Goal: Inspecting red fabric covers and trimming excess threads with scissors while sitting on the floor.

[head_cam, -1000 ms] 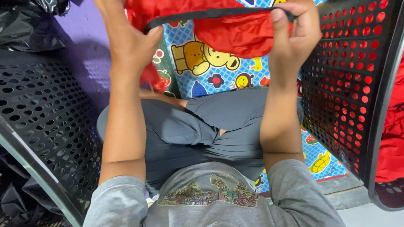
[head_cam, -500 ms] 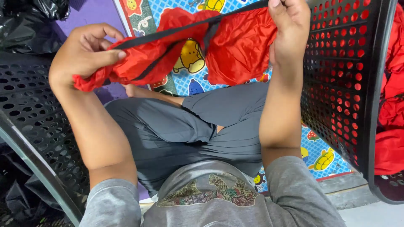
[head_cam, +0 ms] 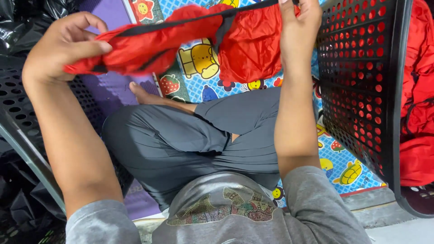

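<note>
The red crinkled fabric piece with a black strap along its edge [head_cam: 244, 43] hangs stretched between our two hands, above our crossed legs in grey trousers [head_cam: 199, 140].

In the head view, our left hand [head_cam: 63, 47] is closed on the bunched left end of the fabric, thumb pressed over the top and the fingers curled behind it. Our right hand [head_cam: 296, 22] is raised near the top edge and pinches the black strap [head_cam: 181, 25], which runs taut from one hand to the other. The larger fold of the cloth droops below the strap, just left of our right forearm.

Beneath the fabric lies a blue play mat printed with cartoon animals and strawberries [head_cam: 203, 68], and beside that a plain purple mat [head_cam: 108, 90]. A bare foot [head_cam: 140, 95] rests where the two mats meet. To our right stands a black perforated plastic basket [head_cam: 361, 81] with more red cloth [head_cam: 418, 90] showing through its holes. To our left is another black perforated basket [head_cam: 22, 104], with black plastic bags [head_cam: 27, 13] above it.
</note>
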